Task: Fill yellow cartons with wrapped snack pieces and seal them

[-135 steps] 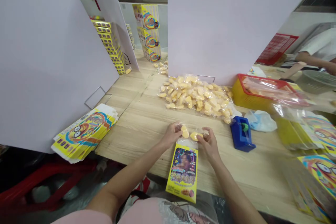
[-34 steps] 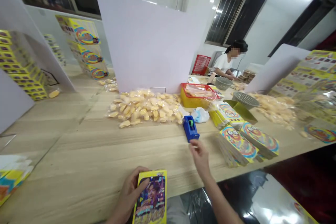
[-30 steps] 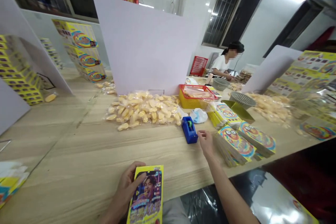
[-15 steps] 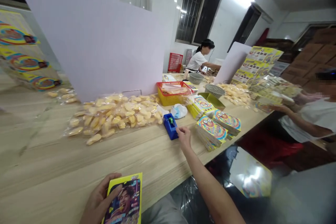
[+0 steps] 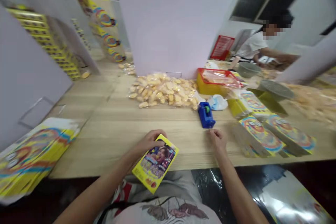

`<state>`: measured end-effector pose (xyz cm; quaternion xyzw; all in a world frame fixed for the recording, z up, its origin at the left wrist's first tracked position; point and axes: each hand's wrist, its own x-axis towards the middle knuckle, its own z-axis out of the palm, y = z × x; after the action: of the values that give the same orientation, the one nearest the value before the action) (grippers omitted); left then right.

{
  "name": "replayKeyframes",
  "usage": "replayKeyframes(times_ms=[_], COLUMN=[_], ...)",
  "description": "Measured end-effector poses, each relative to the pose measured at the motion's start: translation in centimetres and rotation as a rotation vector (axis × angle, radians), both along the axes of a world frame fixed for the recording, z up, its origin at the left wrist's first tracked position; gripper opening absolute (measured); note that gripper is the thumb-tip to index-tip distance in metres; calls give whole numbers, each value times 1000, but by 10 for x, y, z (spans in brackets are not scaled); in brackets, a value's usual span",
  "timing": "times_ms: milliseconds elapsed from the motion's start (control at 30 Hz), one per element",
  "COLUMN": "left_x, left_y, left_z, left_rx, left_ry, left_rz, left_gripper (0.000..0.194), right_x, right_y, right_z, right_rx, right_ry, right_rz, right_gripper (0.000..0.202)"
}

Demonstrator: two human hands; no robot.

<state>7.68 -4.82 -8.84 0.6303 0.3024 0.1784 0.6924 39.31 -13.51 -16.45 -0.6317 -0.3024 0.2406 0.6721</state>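
Note:
A yellow box with a person's picture point(image 5: 156, 162) is gripped by my left hand point(image 5: 150, 142), tilted above the table's front edge, thumb on its face. My right hand point(image 5: 218, 140) is pinched just in front of the blue tape dispenser point(image 5: 206, 114), at its cutting end; whatever lies between its fingertips is too small to make out. The dispenser stands on the wooden table point(image 5: 112, 129) with a green roll in it. Behind it lie a crumpled white and blue wrapper point(image 5: 217, 102) and a pile of bagged yellow pieces point(image 5: 164, 91).
Stacks of flat yellow cartons stand at the right point(image 5: 259, 134) and at the left point(image 5: 39, 150). A red and yellow basket point(image 5: 211, 83) is at the back, before a pale upright panel point(image 5: 170, 21). A person in white point(image 5: 256, 46) works at the far right.
The view has swung left. My left hand has raised and tilted the yellow box. My right hand has drawn back a little from the dispenser, towards me.

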Motion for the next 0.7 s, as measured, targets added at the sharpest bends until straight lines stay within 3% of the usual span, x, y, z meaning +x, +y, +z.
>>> replayKeyframes(times_ms=[67, 200, 300, 367, 500, 700], left_x=[0, 3, 6, 6, 1, -8], left_y=[3, 3, 1, -1, -3, -7], left_z=[3, 7, 8, 8, 3, -13], left_rx=[-25, -11, 2, 1, -12, -64], left_ry=[37, 77, 51, 18, -17, -72], left_rz=[-70, -194, -254, -270, -256, -191], left_gripper=[36, 36, 35, 34, 35, 44], right_x=[-19, -65, -89, -98, -108, -126], right_y=[-4, 3, 17, 24, 25, 9], right_z=[14, 52, 68, 68, 60, 46], right_rx=[-52, -162, -178, -178, -190, -256], right_ry=[32, -151, -313, -396, -538, -617], right_rz=[292, 1095, 1349, 1391, 1321, 1008], right_gripper=[29, 22, 21, 17, 16, 31])
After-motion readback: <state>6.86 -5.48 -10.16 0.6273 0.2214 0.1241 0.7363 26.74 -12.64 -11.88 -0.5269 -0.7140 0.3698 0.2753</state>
